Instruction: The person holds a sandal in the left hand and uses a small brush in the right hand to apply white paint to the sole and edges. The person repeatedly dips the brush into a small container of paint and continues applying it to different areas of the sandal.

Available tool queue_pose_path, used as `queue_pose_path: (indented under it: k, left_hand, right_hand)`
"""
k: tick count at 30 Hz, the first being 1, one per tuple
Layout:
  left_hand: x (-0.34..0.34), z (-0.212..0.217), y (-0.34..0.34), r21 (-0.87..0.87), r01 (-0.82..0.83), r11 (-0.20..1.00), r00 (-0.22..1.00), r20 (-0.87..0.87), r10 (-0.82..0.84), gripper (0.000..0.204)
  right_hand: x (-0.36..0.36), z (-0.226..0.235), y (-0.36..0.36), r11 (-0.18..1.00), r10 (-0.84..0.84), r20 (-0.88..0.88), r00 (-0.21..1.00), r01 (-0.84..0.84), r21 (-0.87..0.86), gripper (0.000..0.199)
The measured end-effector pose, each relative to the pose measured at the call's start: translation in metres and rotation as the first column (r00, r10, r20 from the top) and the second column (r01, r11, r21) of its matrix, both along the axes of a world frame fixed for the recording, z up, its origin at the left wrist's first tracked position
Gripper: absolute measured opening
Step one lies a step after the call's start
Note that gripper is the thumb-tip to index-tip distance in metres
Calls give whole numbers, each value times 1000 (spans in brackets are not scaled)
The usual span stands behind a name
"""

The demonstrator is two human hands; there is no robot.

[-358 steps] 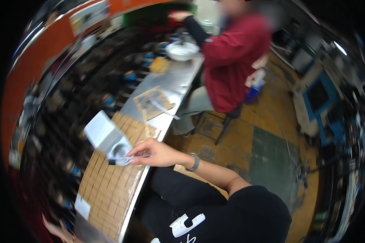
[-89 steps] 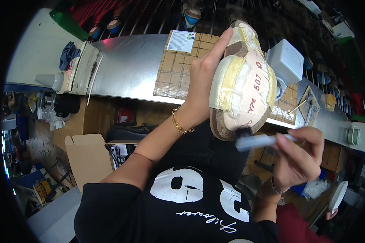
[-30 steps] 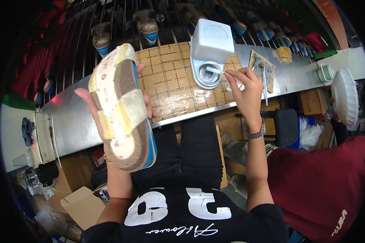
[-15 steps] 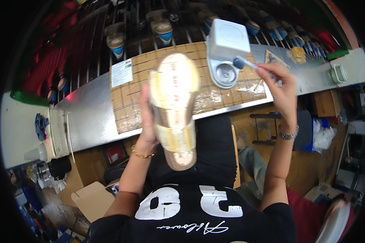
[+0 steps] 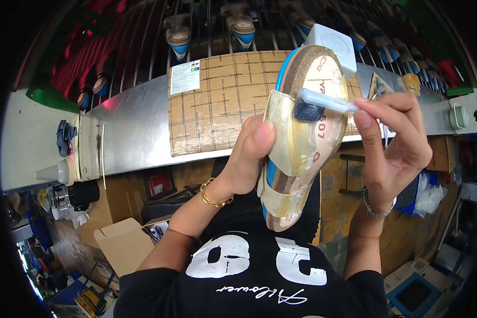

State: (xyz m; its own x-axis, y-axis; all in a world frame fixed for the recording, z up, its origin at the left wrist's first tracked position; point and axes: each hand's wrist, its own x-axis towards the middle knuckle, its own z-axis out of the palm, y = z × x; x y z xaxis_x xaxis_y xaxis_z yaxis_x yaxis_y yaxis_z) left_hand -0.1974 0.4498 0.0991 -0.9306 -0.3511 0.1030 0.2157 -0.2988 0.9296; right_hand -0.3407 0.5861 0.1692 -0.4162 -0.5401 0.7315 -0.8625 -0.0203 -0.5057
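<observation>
Since ½ s ago the brush (image 5: 331, 100) has come away from the tub (image 5: 335, 39) to the sandal (image 5: 311, 140), itself lifted closer, underside showing, wide end away. L hand (image 5: 252, 151) is clasped round the sandal's L side, thumb on a strap (image 5: 281, 139), other fingers mostly out of sight; prob. held by the edge so the underside stays free & tilted to the brush. R hand (image 5: 397, 140) has the end of the brush handle pinched, thumb + forefinger, rest loosely curled; presumably for fine control and to keep skin off the dark bristles (image 5: 308, 112). These sit up and R of the L thumb, by the strap's folded edge; touching, I'd say, tho' the angle makes it hard to be sure. Beyond L hand: cardboard (image 5: 222, 114) w/ white label (image 5: 185, 78), flat on the metal bench (image 5: 135, 111), prob. to spare the surface. Tub's just past the sandal's wide end, part hidden by it, seemingly within easy R-hand reach. Past R hand, further off: yellow block (image 5: 411, 84). Farthest: more sandals (image 5: 240, 25) beyond the bench, spaced apart, maybe so they don't touch.
</observation>
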Motion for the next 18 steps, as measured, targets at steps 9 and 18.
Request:
queue_pose_path:
  k: [9, 18]
  left_hand:
    - [5, 10, 4, -47, 9, 999, 1000, -19, -9, 95]
    - [7, 16, 6, 21, 41, 999, 999, -19, -40, 96]
  right_hand:
    - [4, 10, 8, 997, 75, -22, 997, -75, -8, 22]
    - [2, 15, 13, 985, 153, 18, 988, -154, 75, 23]
